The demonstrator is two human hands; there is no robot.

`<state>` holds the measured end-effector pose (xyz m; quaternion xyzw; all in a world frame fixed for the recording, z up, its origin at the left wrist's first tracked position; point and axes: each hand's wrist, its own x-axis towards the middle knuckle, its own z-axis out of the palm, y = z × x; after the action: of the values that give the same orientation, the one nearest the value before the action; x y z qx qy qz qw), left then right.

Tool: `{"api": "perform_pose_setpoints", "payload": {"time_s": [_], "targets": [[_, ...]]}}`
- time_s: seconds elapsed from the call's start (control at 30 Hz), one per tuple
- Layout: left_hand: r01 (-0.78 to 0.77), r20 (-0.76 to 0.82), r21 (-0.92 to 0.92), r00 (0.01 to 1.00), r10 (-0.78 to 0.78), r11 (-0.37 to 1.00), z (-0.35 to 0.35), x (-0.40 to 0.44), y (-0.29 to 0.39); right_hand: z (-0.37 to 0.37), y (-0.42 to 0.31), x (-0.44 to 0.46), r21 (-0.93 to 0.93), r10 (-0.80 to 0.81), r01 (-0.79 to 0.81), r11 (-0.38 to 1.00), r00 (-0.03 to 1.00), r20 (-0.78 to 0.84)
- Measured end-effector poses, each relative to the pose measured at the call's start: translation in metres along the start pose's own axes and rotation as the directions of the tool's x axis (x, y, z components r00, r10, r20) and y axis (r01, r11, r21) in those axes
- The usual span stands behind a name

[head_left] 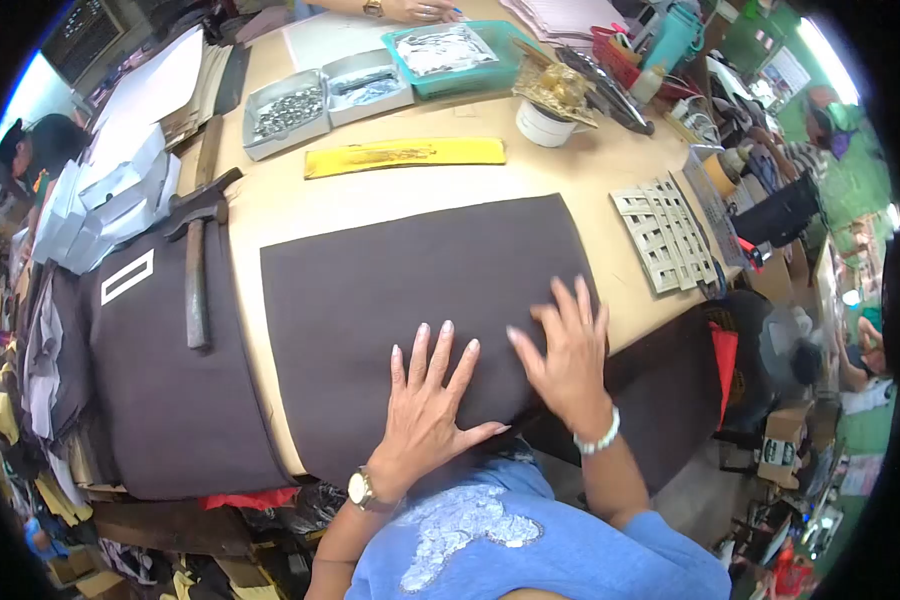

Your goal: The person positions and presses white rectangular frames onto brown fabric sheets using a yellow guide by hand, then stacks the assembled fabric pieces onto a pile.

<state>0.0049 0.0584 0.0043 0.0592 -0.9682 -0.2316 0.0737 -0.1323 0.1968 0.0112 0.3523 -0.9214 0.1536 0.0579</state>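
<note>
A dark brown fabric panel (410,280) lies flat on the table in front of me. My left hand (427,405) rests on its lower middle, palm down with fingers spread. Toward the panel's right edge, my right hand (567,350) is also spread over the cloth, its fingers apart and slightly bent. Neither hand grips anything that I can see. Part of the dark cloth hangs over the table's front edge below my right hand. Left of the panel lies a stack of similar dark pieces (170,400), with a hammer (196,280) and a white rectangular frame (127,277) on it.
Beyond the panel is a yellow strip (405,157). Trays of small metal parts (288,112) and a teal basket (445,60) stand behind it. A white pot (545,125) and a woven lattice piece (665,235) sit to the right. Another person's hand (422,10) is at the far edge.
</note>
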Motion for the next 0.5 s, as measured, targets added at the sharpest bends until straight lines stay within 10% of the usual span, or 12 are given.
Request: {"api": "perform_pose_setpoints", "payload": {"time_s": [0.23,0.5], "targets": [[0.042,0.065,0.21,0.996,-0.057,0.977,0.024,-0.012,0.008,0.049,-0.017,0.18,0.028,-0.272,0.286,0.958,0.933,-0.236],[0.078,-0.02,0.201,0.997,-0.075,0.976,0.039,-0.022,0.017,0.101,-0.027,0.258,0.178,-0.289,0.281,0.943,0.957,0.018]]}}
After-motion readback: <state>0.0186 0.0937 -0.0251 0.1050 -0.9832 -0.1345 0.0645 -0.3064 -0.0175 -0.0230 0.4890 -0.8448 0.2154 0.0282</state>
